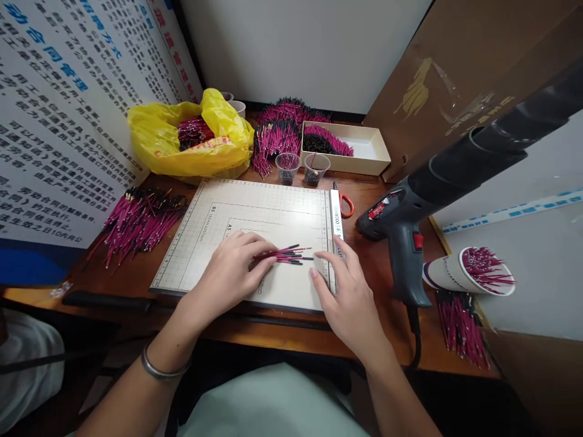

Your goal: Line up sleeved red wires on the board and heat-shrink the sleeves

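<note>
A small bundle of red and black wire pieces (291, 254) lies on a white paper cutter board (255, 212). My left hand (230, 273) rests flat on the bundle's left end, fingers stretched out over the wires. My right hand (348, 291) lies on the board's right side, fingers extended, its fingertips touching the cutter's ruler rail (335, 224) just right of the wire tips.
A heat gun (410, 218) stands at the right. Loose wire piles (136, 221) lie left, behind, and at the right by a tipped paper cup (469, 273). A yellow bag (191, 133), two clear cups (300, 167), a white box (364, 152) and red-handled scissors (346, 203) sit behind the board.
</note>
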### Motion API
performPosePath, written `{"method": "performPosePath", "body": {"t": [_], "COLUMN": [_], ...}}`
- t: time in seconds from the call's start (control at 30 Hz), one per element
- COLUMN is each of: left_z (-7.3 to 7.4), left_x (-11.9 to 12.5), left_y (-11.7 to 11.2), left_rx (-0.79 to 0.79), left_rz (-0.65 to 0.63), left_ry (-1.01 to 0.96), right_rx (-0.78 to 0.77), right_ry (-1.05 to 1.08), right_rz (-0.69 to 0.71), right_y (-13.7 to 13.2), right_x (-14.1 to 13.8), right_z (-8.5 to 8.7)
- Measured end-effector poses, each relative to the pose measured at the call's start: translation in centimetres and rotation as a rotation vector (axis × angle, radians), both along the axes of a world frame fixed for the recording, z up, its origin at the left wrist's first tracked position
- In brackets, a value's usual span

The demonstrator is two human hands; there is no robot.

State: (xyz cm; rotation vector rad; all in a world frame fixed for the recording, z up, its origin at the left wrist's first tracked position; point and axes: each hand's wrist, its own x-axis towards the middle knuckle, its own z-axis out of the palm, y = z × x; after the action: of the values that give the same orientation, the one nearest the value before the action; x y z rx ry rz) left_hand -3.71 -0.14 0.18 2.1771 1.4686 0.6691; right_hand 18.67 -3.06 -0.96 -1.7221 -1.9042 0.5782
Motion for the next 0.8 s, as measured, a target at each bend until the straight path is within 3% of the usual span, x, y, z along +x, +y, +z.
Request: {"method": "performPosePath", "body": {"t": [0.2,0.33,0.47,0.8], "left_z": [-0.2,0.3,1.1,1.1], "left_x": [0.3,0.9,1.2,0.7], "left_y": [-0.3,0.8,2.3,2.5], "left_rx": [-0.009,-0.081,-0.165,-0.144], "left_rz": [0.013,0.040,-0.024,-0.073], "left_ry": [-0.024,0.006,0.035,-0.023], "right_rx": [0.014,0.027,0.048,-0.007], "right_ry": [0.021,0.035,0.054,0.015], "right_rz": [0.009,0.017,0.022,0.192], "right_y": [0.1,0.0,0.4,5.2], "right_x": [0.1,0.2,0.4,1.1], "right_z": [-0.1,-0.2,-0.2,0.8]}}
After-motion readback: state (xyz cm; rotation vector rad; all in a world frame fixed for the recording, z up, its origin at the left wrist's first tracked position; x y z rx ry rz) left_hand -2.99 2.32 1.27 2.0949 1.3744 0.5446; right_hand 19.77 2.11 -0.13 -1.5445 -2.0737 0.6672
